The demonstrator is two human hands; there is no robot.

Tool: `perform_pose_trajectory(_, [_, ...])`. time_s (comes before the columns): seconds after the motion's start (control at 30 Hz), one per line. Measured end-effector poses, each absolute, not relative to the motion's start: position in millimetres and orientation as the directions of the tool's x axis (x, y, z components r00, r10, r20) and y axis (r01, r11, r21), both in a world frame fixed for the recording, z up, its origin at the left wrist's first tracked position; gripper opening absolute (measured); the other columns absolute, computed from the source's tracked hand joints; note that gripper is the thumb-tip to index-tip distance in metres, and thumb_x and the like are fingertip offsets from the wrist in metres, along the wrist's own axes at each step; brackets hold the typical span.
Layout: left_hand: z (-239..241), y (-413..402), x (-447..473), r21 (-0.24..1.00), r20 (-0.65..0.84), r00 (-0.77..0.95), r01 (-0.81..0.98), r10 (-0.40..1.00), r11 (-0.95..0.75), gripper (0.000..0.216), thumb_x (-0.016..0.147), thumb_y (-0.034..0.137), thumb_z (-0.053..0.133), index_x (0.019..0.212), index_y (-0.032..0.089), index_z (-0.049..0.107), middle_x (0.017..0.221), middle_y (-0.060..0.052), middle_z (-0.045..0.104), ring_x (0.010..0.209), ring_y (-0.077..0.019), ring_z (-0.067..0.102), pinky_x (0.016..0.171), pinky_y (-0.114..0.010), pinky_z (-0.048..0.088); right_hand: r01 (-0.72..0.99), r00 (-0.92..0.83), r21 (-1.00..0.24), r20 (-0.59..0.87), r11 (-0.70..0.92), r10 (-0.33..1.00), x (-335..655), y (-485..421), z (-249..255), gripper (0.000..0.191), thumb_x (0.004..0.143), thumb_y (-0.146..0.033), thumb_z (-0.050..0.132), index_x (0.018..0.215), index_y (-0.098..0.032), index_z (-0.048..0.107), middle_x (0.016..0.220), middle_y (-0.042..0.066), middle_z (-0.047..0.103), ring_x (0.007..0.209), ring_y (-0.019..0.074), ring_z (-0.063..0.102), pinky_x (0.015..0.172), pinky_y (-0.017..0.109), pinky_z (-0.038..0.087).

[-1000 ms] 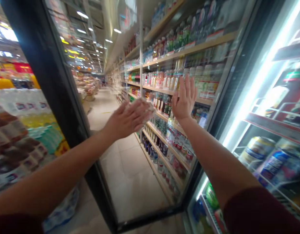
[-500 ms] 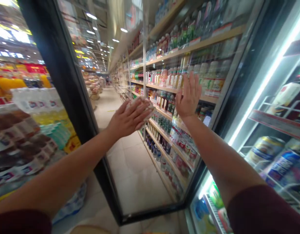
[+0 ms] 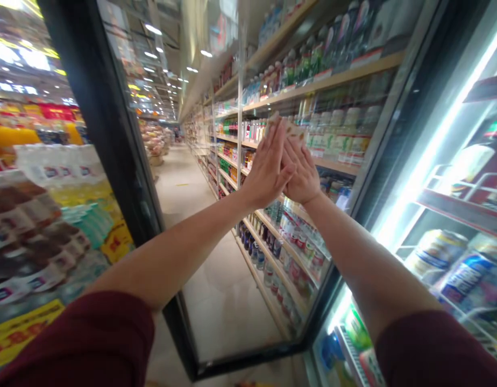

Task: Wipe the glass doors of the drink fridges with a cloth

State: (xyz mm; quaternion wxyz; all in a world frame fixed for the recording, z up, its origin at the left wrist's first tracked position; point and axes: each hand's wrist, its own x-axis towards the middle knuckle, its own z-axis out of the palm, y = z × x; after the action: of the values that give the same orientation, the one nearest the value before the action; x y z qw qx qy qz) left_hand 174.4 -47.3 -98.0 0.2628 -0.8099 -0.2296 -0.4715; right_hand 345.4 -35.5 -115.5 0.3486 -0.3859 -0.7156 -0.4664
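Note:
In front of me is a glass door with a black frame, swung out from a lit drinks cooler. My left hand is pressed against the pane, its fingers together and pointing up, holding a pale patterned cloth to the glass. Beside it lies my right hand, palm to the door and fingers stretched out. The two hands touch and partly overlap. Above the right fingers a piece of the cloth shows; the hands hide the rest.
To the right, cooler shelves hold cans and bottles. At the left stand stacked packs of bottled drinks with a yellow price sign. Bottle-lined shelves and an aisle floor show in the glass.
My left hand has moved right and up across the glass with the cloth, from apart to touching my right hand. The right hand has shifted slightly left and down.

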Motion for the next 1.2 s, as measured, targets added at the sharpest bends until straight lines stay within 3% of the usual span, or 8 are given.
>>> perform_pose_trajectory(0.13, [-82.7, -36.9, 138.5, -0.371, 0.860, 0.509, 0.575, -0.036, -0.729, 0.069, 0.102, 0.057, 0.015, 0.162, 0.026, -0.002, 0.170, -0.003, 0.007, 0.157, -0.0245, 0.004, 0.129, -0.050, 0.012, 0.863, -0.477, 0.420, 0.861, 0.281, 0.177, 343.0, -37.5, -114.0, 0.056, 0.102, -0.036, 0.030, 0.157, -0.023, 0.034, 0.161, 0.003, 0.039, 0.155, 0.0200, 0.024, 0.129, 0.049, 0.020])
perform_pose_trajectory(0.23, [-70.8, -22.7, 102.9, -0.346, 0.888, 0.460, 0.674, 0.004, -0.652, 0.062, 0.102, 0.053, 0.030, 0.160, 0.037, 0.018, 0.168, 0.006, 0.012, 0.157, -0.0252, 0.001, 0.129, -0.055, -0.005, 0.899, -0.397, 0.360, 0.911, 0.251, 0.113, 344.6, -34.6, -114.7, 0.055, 0.101, -0.032, 0.029, 0.156, -0.027, 0.035, 0.161, 0.002, 0.039, 0.154, 0.0213, 0.026, 0.127, 0.052, 0.023])
perform_pose_trajectory(0.43, [-69.6, -11.3, 85.2, -0.262, 0.913, 0.398, 0.741, 0.089, -0.619, 0.062, 0.102, 0.048, 0.032, 0.160, 0.038, 0.015, 0.166, 0.012, 0.004, 0.156, -0.0209, -0.005, 0.129, -0.056, -0.013, 0.955, -0.179, 0.167, 0.983, 0.245, 0.027, 349.8, -29.4, -114.0, 0.058, 0.102, -0.030, 0.020, 0.159, -0.022, 0.029, 0.163, 0.008, 0.033, 0.156, 0.0278, 0.019, 0.124, 0.061, 0.022])
perform_pose_trajectory(0.6, [-74.1, -12.3, 91.6, -0.268, 0.922, 0.380, 0.767, 0.077, -0.583, 0.060, 0.103, 0.045, 0.030, 0.160, 0.035, 0.015, 0.166, 0.014, 0.006, 0.155, -0.0166, -0.011, 0.130, -0.054, -0.015, 0.798, -0.568, 0.461, 0.790, 0.388, 0.230, 348.1, -39.3, -112.6, 0.057, 0.100, -0.047, 0.038, 0.153, -0.028, 0.040, 0.162, 0.003, 0.036, 0.156, 0.0270, 0.019, 0.127, 0.058, 0.022])
perform_pose_trajectory(0.7, [-74.5, -10.8, 91.7, -0.293, 0.921, 0.388, 0.767, 0.048, -0.570, 0.061, 0.103, 0.040, 0.032, 0.160, 0.029, 0.014, 0.167, 0.010, 0.009, 0.155, -0.0179, -0.013, 0.129, -0.055, -0.015, 0.769, -0.612, 0.490, 0.749, 0.410, 0.254, 348.2, -38.7, -113.2, 0.051, 0.099, -0.045, 0.041, 0.146, -0.028, 0.049, 0.159, 0.002, 0.042, 0.155, 0.0253, 0.023, 0.127, 0.058, 0.024])
perform_pose_trajectory(0.97, [-76.1, -7.8, 91.6, -0.324, 0.924, 0.383, 0.809, 0.021, -0.490, 0.061, 0.101, 0.036, 0.032, 0.160, 0.030, 0.019, 0.168, 0.003, 0.014, 0.157, -0.0217, 0.000, 0.130, -0.056, 0.000, 0.948, 0.066, -0.070, 0.998, 0.310, 0.025, 321.0, -27.1, -122.9, 0.057, 0.098, -0.025, 0.025, 0.152, -0.018, 0.040, 0.163, 0.012, 0.030, 0.156, 0.0307, 0.016, 0.123, 0.066, 0.021])
perform_pose_trajectory(1.13, [-76.7, -10.3, 90.8, -0.324, 0.922, 0.386, 0.807, 0.026, -0.494, 0.073, 0.092, 0.033, 0.035, 0.161, 0.028, 0.013, 0.167, 0.005, 0.016, 0.157, -0.0190, -0.004, 0.130, -0.058, 0.001, 0.899, -0.366, 0.296, 0.913, 0.323, 0.181, 308.1, -38.2, -123.0, 0.051, 0.100, -0.046, 0.040, 0.145, -0.023, 0.049, 0.163, 0.007, 0.033, 0.157, 0.0301, 0.013, 0.125, 0.061, 0.023])
perform_pose_trajectory(1.2, [-76.4, -10.8, 90.6, -0.312, 0.922, 0.385, 0.802, 0.041, -0.510, 0.078, 0.085, 0.032, 0.037, 0.159, 0.031, 0.013, 0.166, 0.009, 0.018, 0.157, -0.0159, -0.007, 0.129, -0.060, 0.003, 0.898, -0.360, 0.289, 0.916, 0.332, 0.178, 320.1, -36.1, -109.9, 0.049, 0.103, -0.041, 0.032, 0.146, -0.023, 0.046, 0.161, 0.006, 0.035, 0.156, 0.0271, 0.018, 0.125, 0.061, 0.024])
